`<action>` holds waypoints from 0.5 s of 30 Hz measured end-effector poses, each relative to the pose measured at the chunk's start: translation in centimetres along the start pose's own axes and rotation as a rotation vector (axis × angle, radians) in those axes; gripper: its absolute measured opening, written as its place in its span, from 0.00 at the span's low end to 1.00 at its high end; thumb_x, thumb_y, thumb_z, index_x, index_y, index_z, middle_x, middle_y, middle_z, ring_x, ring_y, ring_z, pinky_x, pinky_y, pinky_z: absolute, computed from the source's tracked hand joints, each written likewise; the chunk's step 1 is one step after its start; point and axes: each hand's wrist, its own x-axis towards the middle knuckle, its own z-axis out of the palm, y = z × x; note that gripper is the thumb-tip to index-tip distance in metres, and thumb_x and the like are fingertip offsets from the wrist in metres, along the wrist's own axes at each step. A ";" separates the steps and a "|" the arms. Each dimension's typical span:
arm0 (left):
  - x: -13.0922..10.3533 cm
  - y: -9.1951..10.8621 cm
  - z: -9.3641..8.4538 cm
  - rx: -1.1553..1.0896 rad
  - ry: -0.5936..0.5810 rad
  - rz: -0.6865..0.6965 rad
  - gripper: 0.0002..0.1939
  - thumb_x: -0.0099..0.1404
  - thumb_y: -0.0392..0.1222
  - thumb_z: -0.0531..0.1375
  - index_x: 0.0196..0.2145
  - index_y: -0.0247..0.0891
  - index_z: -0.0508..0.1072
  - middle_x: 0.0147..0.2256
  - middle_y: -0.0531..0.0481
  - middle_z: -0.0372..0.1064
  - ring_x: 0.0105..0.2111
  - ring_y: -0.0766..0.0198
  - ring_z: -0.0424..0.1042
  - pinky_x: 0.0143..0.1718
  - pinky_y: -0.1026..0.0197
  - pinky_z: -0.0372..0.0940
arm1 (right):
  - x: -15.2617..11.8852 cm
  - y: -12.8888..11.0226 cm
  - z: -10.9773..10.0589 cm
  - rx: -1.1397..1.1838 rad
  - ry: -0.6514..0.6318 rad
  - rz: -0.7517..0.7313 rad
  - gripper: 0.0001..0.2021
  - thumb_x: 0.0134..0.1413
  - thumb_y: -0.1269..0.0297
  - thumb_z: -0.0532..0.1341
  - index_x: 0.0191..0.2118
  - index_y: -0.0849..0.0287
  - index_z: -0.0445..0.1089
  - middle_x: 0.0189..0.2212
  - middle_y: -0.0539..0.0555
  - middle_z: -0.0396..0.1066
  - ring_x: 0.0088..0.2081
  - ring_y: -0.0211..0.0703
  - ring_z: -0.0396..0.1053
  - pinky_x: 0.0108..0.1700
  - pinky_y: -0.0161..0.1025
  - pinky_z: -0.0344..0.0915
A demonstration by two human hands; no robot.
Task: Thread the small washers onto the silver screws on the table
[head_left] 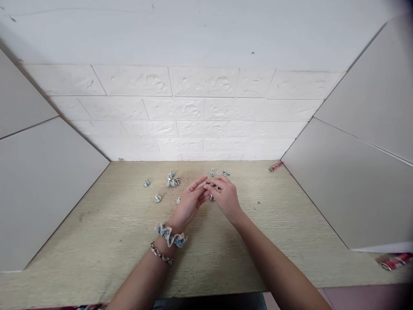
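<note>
My left hand [190,201] and my right hand [226,199] meet over the middle of the table, fingertips together. Both are closed in a pinch around a small metal fastener [209,184], mostly hidden by the fingers. Left of them lie several bolts with nuts or washers: a cluster [171,179], one bolt [146,183] farther left and another bolt [158,198] nearer me. My left hand partly covers one more metal piece [178,200]. Just beyond my right hand are a bolt [226,173], a flat washer [219,173] and an upright metal piece [212,172]. Another piece [212,198] shows beneath my fingers.
The wooden table [97,232] ends at a white brick-patterned wall [190,110]. Grey panels slant up on the left [54,185] and right [348,185]. A red tube [275,166] lies at the back right corner, a second red tube [396,261] near the right front.
</note>
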 end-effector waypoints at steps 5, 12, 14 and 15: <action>-1.3 0.3 0.5 0.538 -0.132 -0.166 0.10 0.59 0.44 0.55 0.36 0.36 0.67 0.15 0.54 0.63 0.11 0.71 0.59 0.12 0.72 0.47 | 0.0 -0.3 -0.3 0.056 0.223 0.019 0.12 0.54 0.57 0.56 0.37 0.58 0.73 0.28 0.53 0.69 0.27 0.39 0.64 0.33 0.38 0.64; -2.7 0.3 1.0 0.849 -0.744 -0.494 0.14 0.61 0.49 0.53 0.31 0.37 0.72 0.17 0.48 0.67 0.14 0.66 0.64 0.13 0.69 0.47 | 0.1 -0.2 -0.4 0.023 -0.015 -0.016 0.10 0.54 0.61 0.57 0.37 0.58 0.73 0.33 0.53 0.73 0.34 0.42 0.69 0.38 0.38 0.65; -2.8 0.3 1.1 0.854 -0.837 -0.543 0.14 0.61 0.50 0.53 0.31 0.39 0.73 0.18 0.47 0.67 0.16 0.64 0.66 0.14 0.69 0.48 | -0.2 -0.1 0.1 -0.025 -0.193 -0.050 0.08 0.54 0.62 0.58 0.35 0.57 0.73 0.34 0.53 0.73 0.36 0.42 0.70 0.41 0.39 0.64; -2.8 0.3 1.0 0.846 -0.874 -0.563 0.15 0.60 0.51 0.54 0.32 0.39 0.74 0.18 0.47 0.67 0.16 0.63 0.67 0.14 0.68 0.49 | -0.3 0.0 0.4 -0.051 -0.283 -0.070 0.08 0.54 0.62 0.58 0.35 0.57 0.73 0.34 0.52 0.74 0.37 0.42 0.70 0.41 0.39 0.64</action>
